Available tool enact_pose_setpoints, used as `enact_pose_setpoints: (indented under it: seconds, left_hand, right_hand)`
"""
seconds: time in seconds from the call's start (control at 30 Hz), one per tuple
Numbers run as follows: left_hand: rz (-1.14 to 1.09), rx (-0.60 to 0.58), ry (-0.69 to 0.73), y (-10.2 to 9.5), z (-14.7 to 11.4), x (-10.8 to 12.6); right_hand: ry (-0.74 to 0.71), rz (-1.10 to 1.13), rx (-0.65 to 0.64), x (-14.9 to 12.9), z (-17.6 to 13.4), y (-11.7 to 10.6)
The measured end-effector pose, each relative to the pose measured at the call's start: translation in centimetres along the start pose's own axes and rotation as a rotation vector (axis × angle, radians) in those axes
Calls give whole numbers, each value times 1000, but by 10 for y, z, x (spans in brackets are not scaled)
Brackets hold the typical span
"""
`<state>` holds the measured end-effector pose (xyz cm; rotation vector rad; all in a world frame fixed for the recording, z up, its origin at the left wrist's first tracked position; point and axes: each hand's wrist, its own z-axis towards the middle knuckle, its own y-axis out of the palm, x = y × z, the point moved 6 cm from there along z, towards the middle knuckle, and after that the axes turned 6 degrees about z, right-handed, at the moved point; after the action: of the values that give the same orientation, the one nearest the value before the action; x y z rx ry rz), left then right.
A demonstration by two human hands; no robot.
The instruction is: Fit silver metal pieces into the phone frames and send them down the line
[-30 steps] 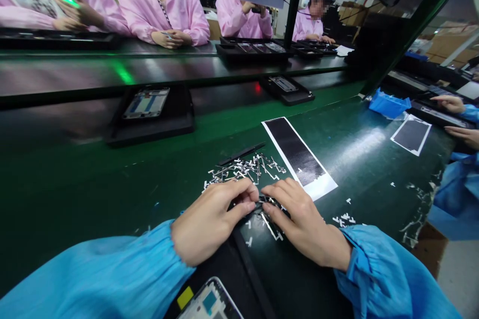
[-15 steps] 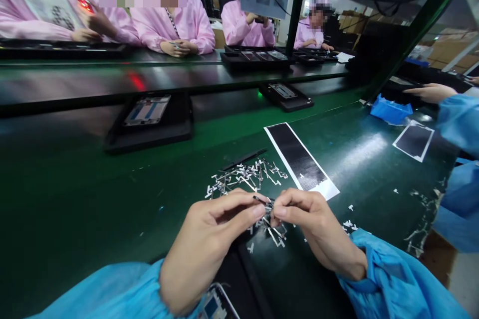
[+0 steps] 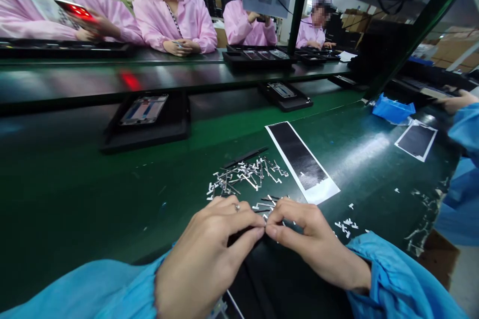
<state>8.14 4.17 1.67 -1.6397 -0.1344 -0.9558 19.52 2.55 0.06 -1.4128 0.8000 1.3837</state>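
My left hand (image 3: 219, 239) is closed, with thumb and index finger pinched over a thin strip that is now nearly hidden. My right hand (image 3: 309, 227) meets it tip to tip, also pinched; what its fingers grip is too small to make out. Just beyond the fingertips lie a few thin dark-and-silver strips (image 3: 267, 203) with pale tabs. A larger loose pile of such strips (image 3: 245, 177) spreads farther out, and dark tweezers (image 3: 245, 157) lie along its far edge. Under my hands, a device with a pale edge (image 3: 223, 306) shows partly beside a black tray.
Right of the pile lies a black-ruled sheet (image 3: 295, 152) with white borders. Small white scraps (image 3: 347, 227) dot the bench near my right wrist. Black trays (image 3: 149, 122) stand under the shelf (image 3: 209, 77). A blue bin (image 3: 392, 108) and a co-worker's blue sleeve (image 3: 466, 124) are at right.
Both hands have come lower and closer to me, and their fingertips now touch. The dark strip seen in my left fingers is now mostly covered. Strips beyond the fingers have become visible.
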Motion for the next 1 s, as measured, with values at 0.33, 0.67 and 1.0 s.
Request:
enact_pose_setpoints:
  seconds: [0.33, 0.67, 1.0]
  left_hand:
    - [-302, 5, -201, 5, -2, -13]
    - [-549, -176, -185, 9, -3, -14]
    - [-844, -360, -281, 21, -19, -9]
  right_hand:
    - [106, 237, 76, 11, 1, -8]
    - [194, 520, -75, 11, 2, 1]
    - [204, 570, -234, 8, -2, 13]
